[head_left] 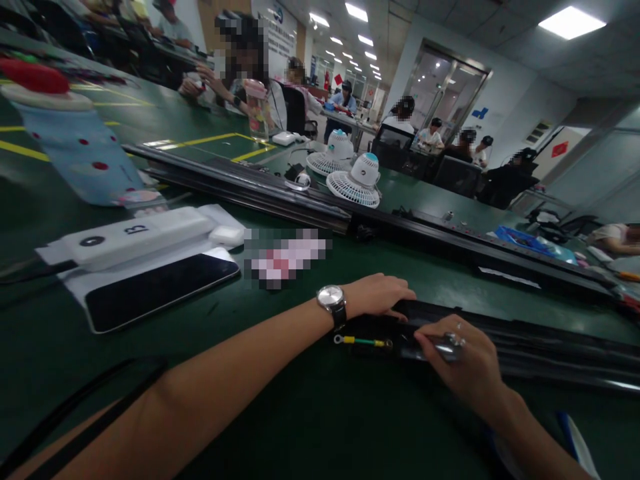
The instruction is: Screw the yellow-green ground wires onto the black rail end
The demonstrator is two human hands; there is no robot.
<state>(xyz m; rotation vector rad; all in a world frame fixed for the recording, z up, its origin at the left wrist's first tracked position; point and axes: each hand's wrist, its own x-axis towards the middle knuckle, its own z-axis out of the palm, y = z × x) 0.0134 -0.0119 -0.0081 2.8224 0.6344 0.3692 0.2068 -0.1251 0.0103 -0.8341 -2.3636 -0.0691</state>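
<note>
Long black strips (545, 347) lie on the green table (320, 413), running off to the right. My left hand (383, 295), below a wristwatch, rests on the strips' left end with its fingers bent down; whether it grips anything is hidden. Close to its right, my right hand (463, 347) is closed round a dark, shiny object (447, 349), blurred and partly covered by the fingers, over the strips' near edge. A short green and yellow wire (364, 342) with ring ends lies left of my right hand, beneath my left wrist.
A phone (163, 292), a white power strip (135, 237) and a blue bottle (85, 147) stand or lie at the left. Longer black bars (240, 190) cross the table beyond, with two white fans (357, 180) behind. Several people sit farther off.
</note>
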